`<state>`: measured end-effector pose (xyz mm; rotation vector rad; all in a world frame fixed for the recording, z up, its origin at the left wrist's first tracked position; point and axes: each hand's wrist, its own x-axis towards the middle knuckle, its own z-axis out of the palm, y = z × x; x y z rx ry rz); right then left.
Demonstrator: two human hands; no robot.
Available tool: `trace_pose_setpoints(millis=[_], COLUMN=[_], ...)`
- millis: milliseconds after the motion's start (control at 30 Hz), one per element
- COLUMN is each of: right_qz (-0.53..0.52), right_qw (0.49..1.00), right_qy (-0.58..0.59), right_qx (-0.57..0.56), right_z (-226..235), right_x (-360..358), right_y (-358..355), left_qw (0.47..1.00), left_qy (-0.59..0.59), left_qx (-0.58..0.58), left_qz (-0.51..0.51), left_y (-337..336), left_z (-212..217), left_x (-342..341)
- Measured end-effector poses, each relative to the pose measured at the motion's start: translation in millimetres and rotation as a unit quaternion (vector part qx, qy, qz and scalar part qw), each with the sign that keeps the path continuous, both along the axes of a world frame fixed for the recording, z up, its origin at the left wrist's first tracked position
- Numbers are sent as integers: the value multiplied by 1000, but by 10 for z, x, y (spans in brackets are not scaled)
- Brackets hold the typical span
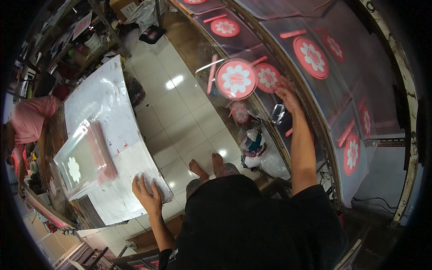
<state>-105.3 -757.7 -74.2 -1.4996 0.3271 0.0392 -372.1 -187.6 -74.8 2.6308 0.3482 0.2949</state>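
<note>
My right hand (288,95) reaches out to the rack on the right, its fingers closed on the edge of a clear plastic sheet. That sheet bears a pink disc with a white flower (236,79) and a pink bar; it hangs tilted over the rack's edge and the floor. Just behind it a similar printed sheet (268,77) lies on the rack. My left hand (146,195) is empty with fingers apart, at the near right edge of the white-topped table (126,173). Farther along that table rests a stack of clear sheets (85,159), with a white flower on top and pinkish edges.
The rack's long shelves (274,45) curve along the right, carrying several pink-printed sheets. Plastic bags (265,153) sit below it. A tiled floor (175,112) runs between table and rack. Another person in a pink shirt (33,119) bends at the table's far left side.
</note>
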Motion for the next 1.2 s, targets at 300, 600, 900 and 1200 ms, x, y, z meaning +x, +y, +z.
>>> trace_pose_setpoints(millis=[300, 600, 900, 1200], right_qz=[-117, -212, -238, -217], right_qw=[954, 971, 969, 976], right_qy=[-103, -13, -25, -15], right_qx=[-256, -113, -57, -21], right_z=[-1814, -2078, -2080, -2091], right_x=[-497, -467, -342, -312], right_y=[-1723, -1664, -1609, -1586], left_qw=[996, 993, 992, 991], left_qy=[-55, -60, -65, -71], left_qx=[60, 87, 92, 96], left_qz=[25, 52, 60, 58], left_y=[-144, -180, -207, -225], left_z=[-381, -378, -401, -383], left_x=[-29, 14, 35, 43])
